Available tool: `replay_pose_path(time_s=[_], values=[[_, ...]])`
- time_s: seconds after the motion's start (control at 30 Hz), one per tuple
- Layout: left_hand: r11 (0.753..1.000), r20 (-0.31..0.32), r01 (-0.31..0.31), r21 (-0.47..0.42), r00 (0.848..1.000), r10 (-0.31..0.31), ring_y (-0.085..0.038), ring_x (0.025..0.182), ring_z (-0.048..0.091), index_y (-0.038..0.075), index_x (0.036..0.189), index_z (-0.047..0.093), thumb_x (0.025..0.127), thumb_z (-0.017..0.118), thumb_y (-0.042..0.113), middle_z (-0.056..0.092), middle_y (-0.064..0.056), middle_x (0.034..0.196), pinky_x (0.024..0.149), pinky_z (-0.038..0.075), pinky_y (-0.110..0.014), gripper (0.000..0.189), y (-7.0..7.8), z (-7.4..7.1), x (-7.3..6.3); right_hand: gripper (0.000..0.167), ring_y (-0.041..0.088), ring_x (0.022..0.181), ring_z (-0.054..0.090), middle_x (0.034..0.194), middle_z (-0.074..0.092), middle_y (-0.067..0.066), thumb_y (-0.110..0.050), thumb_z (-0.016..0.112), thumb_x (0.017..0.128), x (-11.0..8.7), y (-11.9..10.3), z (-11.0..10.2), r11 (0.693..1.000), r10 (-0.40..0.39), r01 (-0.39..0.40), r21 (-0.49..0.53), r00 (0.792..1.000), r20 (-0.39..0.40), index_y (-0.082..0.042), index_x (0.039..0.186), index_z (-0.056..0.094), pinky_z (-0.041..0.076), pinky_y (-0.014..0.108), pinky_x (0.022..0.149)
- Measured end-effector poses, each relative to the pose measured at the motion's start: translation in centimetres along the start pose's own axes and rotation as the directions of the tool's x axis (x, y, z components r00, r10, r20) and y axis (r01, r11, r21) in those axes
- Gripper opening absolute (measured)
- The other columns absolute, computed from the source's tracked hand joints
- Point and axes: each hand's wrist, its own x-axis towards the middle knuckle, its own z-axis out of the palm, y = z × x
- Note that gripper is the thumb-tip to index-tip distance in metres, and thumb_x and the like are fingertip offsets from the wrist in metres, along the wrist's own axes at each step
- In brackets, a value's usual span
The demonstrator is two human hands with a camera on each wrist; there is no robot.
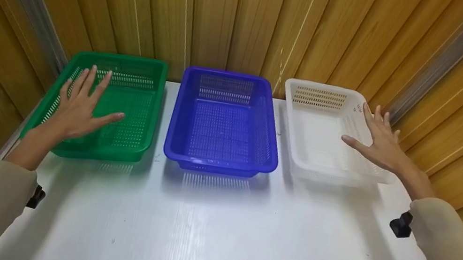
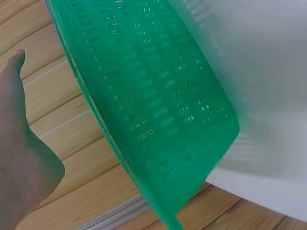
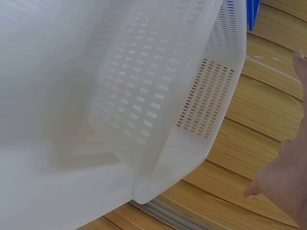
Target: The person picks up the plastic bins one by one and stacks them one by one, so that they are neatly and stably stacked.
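Observation:
My left hand point(image 1: 77, 112) hovers over the green basket point(image 1: 147, 134), fingers spread and holding nothing. Over the right side of the white basket point(image 1: 299, 151) my right hand point(image 1: 381, 144) is spread with its thumb pointing inward, also holding nothing. Between these two, a blue basket point(image 1: 222, 130) stands on the table, with no hand near it. All three are slotted plastic baskets, and no items show inside them. The left wrist view shows the left hand point(image 2: 24, 148) apart from the green basket's rim; the right wrist view shows the right hand point(image 3: 283, 172) apart from the white one.
A white table point(image 1: 203, 234) carries the baskets in a row along its far edge. Wood-patterned panel walls point(image 1: 255, 20) close in the back and both sides. Grey metal strips point(image 1: 447, 68) run up the corners.

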Motion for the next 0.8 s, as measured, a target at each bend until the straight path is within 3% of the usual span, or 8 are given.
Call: replay_pose_path(time_s=[0.17,0.33,0.4,0.6,0.8], values=[[0.992,0.021,0.030,-0.126,0.999,-0.028,-0.052,0.155,-0.003,0.020,0.165,-0.006,0.095,0.061,0.058,-0.008,-0.022,0.171,0.117,-0.006,-0.078,0.104,1.2,0.2,0.0,0.100,0.043,0.155,-0.021,0.169,-0.022,0.008,-0.054,0.060,0.098,0.2,-0.4,0.0,0.990,0.027,-0.031,0.141,0.999,0.027,-0.040,0.160,-0.017,-0.008,0.081,0.114],[0.973,0.031,0.053,-0.226,0.998,-0.047,-0.051,0.155,0.002,0.019,0.165,-0.007,0.096,0.061,0.055,-0.002,-0.019,0.173,0.115,-0.001,-0.079,0.104,2.3,0.3,-0.1,0.096,0.047,0.157,-0.009,0.172,-0.015,0.004,-0.051,0.059,0.100,0.4,-0.9,0.5,0.950,0.054,-0.073,0.302,0.996,0.072,-0.047,0.157,-0.019,0.003,0.080,0.116],[0.959,0.045,0.068,-0.274,0.997,-0.058,-0.051,0.155,0.002,0.021,0.165,-0.009,0.096,0.061,0.054,0.000,-0.018,0.173,0.115,-0.001,-0.080,0.103,2.7,0.4,-0.2,0.095,0.045,0.158,-0.008,0.172,-0.013,0.006,-0.048,0.058,0.102,0.6,-1.0,0.8,0.932,0.046,-0.073,0.355,0.995,0.083,-0.044,0.159,-0.018,0.002,0.076,0.119],[0.897,0.112,0.136,-0.420,0.989,-0.097,-0.048,0.157,-0.003,0.030,0.163,-0.015,0.098,0.061,0.053,-0.003,-0.014,0.173,0.115,0.001,-0.082,0.102,4.4,0.9,-0.5,0.092,0.039,0.160,0.002,0.173,-0.004,0.016,-0.040,0.057,0.105,0.7,-1.9,1.5,0.848,0.017,-0.071,0.524,0.994,0.107,-0.029,0.163,-0.014,0.008,0.063,0.126],[0.846,0.117,0.127,-0.518,0.990,-0.077,-0.045,0.158,0.005,0.029,0.164,-0.010,0.101,0.061,0.045,0.008,-0.016,0.173,0.117,0.010,-0.079,0.097,6.2,1.8,-0.5,0.084,0.039,0.157,0.019,0.172,0.008,0.019,-0.034,0.053,0.107,0.4,-3.6,2.0,0.758,-0.010,-0.071,0.649,0.993,0.120,-0.019,0.166,-0.005,0.019,0.057,0.127]])
